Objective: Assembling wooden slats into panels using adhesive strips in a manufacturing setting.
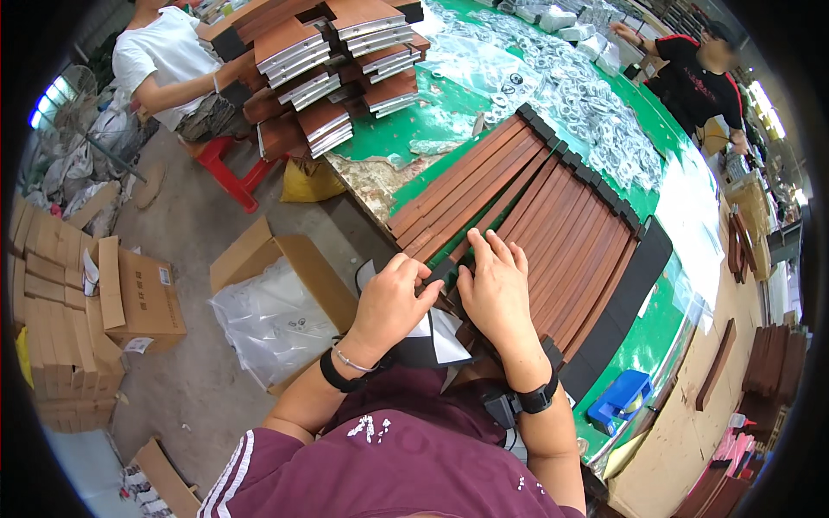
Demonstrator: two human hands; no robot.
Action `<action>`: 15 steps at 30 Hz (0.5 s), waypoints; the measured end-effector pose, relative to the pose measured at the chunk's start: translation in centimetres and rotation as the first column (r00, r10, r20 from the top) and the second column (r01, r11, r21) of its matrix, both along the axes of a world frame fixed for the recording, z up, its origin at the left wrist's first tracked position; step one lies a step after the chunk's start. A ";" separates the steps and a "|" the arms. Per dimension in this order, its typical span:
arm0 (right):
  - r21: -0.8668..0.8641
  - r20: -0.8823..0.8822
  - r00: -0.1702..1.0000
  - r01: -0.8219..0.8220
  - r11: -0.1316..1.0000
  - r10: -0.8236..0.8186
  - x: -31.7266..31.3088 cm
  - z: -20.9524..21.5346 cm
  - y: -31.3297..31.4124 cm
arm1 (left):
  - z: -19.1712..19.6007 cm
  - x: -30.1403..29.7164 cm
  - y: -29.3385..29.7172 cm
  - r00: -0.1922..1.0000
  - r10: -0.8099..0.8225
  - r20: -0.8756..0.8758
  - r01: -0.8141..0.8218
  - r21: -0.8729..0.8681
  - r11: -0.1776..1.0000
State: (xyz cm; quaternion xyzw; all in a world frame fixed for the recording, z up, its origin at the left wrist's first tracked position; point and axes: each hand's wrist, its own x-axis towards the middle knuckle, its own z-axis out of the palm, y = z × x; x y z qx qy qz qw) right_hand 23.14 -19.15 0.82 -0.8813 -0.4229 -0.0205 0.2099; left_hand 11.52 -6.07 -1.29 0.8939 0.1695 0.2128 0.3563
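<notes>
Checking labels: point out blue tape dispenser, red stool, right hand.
Blue tape dispenser [617, 400], head view: its blue body.
Red stool [221, 157], head view: below seat top.
Right hand [496, 292], head view: back of hand.

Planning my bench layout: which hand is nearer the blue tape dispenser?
Right. The right hand is up and left of the blue tape dispenser in the picture; the left hand is farther off to its left.

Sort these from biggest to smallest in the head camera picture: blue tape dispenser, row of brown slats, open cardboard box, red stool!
1. Row of brown slats
2. Open cardboard box
Unsure: red stool and blue tape dispenser. They look close; the stool is farther away and partly hidden.
</notes>
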 end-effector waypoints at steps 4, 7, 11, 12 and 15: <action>0.002 0.002 1.000 -0.006 1.000 0.006 -0.1 0.1 0.0 | 0.3 0.0 -0.2 1.000 0.008 -0.026 -0.008 0.022 1.000; 0.003 0.005 1.000 -0.008 1.000 0.008 0.0 -0.1 0.0 | 0.3 0.2 -0.1 0.999 0.015 -0.041 -0.014 0.030 0.999; 0.007 0.023 1.000 -0.008 1.000 0.008 -0.1 -0.2 0.0 | 0.2 0.3 -0.4 0.998 0.032 -0.054 -0.029 0.056 0.998; 0.007 0.022 1.000 -0.008 1.000 0.007 -0.1 -0.2 0.0 | 0.2 0.3 -0.4 0.998 0.032 -0.054 -0.029 0.056 0.998; 0.006 0.036 0.999 -0.014 1.000 0.014 0.0 -0.4 0.1 | 0.3 0.4 -0.4 0.998 0.036 -0.045 -0.033 0.069 0.997</action>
